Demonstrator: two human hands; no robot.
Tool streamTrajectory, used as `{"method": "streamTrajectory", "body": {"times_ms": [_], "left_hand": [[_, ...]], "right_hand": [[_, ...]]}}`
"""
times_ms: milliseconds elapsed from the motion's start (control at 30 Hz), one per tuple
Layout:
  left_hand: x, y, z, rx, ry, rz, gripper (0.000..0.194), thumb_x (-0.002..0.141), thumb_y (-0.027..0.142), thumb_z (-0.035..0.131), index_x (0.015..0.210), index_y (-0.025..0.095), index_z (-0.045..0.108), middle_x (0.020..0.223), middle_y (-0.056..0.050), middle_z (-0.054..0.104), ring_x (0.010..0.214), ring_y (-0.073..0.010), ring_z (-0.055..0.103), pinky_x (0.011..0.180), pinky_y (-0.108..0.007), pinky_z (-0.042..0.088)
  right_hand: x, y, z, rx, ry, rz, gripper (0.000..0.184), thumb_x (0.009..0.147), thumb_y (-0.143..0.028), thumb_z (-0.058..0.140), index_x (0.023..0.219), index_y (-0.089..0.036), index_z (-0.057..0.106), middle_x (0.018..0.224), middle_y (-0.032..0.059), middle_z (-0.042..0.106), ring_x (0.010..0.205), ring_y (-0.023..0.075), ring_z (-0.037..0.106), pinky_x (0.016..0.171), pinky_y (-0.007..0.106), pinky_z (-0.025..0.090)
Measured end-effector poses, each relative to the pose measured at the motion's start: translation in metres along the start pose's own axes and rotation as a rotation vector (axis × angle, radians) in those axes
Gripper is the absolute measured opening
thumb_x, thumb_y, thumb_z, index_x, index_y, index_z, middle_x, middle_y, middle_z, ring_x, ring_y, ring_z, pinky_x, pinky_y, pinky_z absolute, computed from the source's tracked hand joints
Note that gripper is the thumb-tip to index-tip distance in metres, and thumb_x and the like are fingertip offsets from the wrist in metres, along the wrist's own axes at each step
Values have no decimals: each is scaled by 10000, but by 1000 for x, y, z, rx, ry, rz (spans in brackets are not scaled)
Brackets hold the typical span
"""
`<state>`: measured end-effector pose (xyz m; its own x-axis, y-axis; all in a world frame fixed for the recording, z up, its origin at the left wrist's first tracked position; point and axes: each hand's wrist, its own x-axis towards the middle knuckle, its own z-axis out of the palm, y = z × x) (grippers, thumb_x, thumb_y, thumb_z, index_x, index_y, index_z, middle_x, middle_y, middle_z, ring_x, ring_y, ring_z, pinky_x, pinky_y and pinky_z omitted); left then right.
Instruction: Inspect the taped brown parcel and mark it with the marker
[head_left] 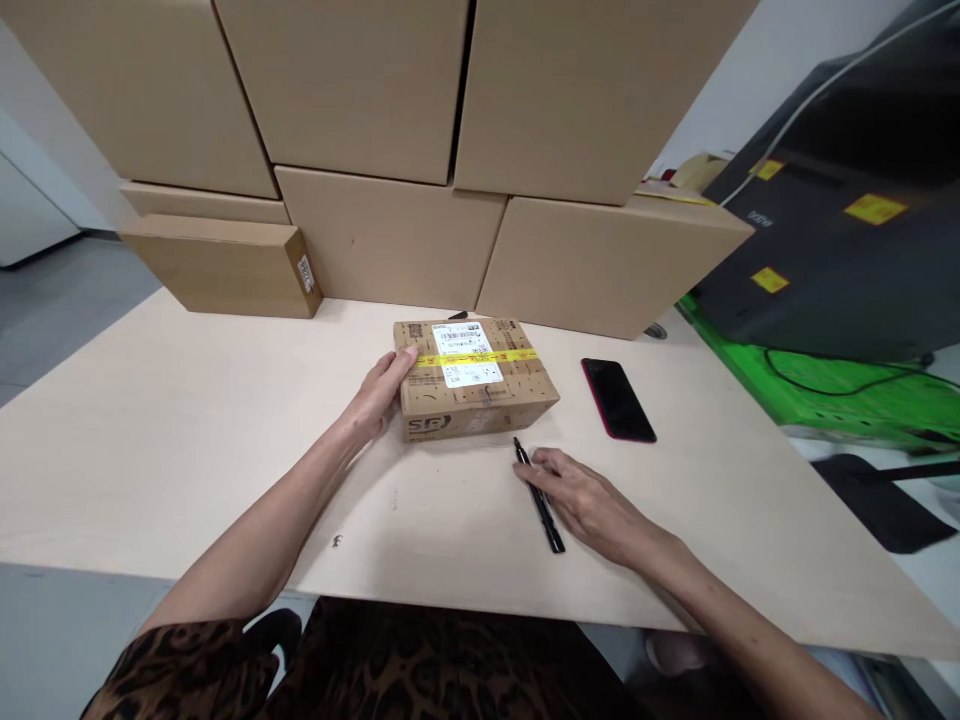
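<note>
A small cardboard parcel box [517, 375] sits near the middle of the table, with a white label [457, 345] and yellow tape [517, 355] across its top. My left hand [382, 390] grips its left end, thumb on the top edge and the other fingers down the side, partly hidden. In front of the box is a black marker pen [546, 515], its tip pointing toward the box. My right hand [585, 495] is closed on the pen from the right, with a digit across its upper part; the remaining fingers are curled.
A phone [619, 400] with a red edge lies right of the parcel. Large cartons [390, 235] are stacked along the back, with a flat carton [225, 265] at the left. A small dark object [457, 315] shows behind the parcel. Dark equipment [840, 220] stands beyond the right edge.
</note>
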<state>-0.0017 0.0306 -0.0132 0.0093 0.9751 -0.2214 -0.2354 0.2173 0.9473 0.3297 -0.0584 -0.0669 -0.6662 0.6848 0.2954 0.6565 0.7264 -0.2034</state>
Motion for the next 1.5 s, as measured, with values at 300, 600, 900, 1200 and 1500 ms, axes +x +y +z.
{"method": "streamTrajectory", "body": {"times_ms": [300, 600, 900, 1200, 1500], "left_hand": [[2, -8, 5, -76, -14, 80, 720, 855, 831, 712, 1223, 215, 761, 1203, -124, 848, 1321, -403, 725, 1065, -492, 621], [6, -10, -5, 70, 324, 129, 668, 910, 793, 671, 1291, 246, 619, 1545, -156, 620, 1556, -374, 480, 1287, -485, 413], [-15, -9, 2, 203, 424, 675, 770, 954, 668, 663, 1591, 320, 405, 1572, -150, 551, 1493, -341, 500, 1252, -487, 409], [-73, -27, 22, 497, -421, 694, 370, 1062, 438, 566, 1381, 302, 695, 1115, -110, 800, 1000, -293, 742, 962, -522, 612], [-96, -48, 50, 42, -648, 293, 835, 1064, 561, 611, 1764, 341, 213, 1307, -129, 719, 1023, -258, 729, 940, -445, 641]], "right_hand": [[23, 93, -20, -198, 39, 1152, 912, 924, -678, 582, 1619, -97, 476, 1539, 317, 582, 1450, 530, 528, 1151, 711, 437], [21, 137, -46, 260, 209, 1411, 1184, 478, -622, 989, 1477, -177, 538, 1435, 276, 673, 1405, 513, 593, 1135, 618, 489], [20, 121, -34, 677, 591, 1308, 661, 452, -442, 1008, 949, -219, 633, 815, 49, 743, 783, 282, 749, 739, 469, 670], [33, 11, -40, 1086, 1013, 892, 650, 617, -554, 1003, 1126, -240, 749, 983, 6, 817, 729, 164, 768, 687, 316, 688], [82, -92, -23, 1282, 778, 693, 638, 794, -497, 948, 1316, -252, 674, 742, -26, 807, 575, 167, 742, 572, 293, 662]]}}
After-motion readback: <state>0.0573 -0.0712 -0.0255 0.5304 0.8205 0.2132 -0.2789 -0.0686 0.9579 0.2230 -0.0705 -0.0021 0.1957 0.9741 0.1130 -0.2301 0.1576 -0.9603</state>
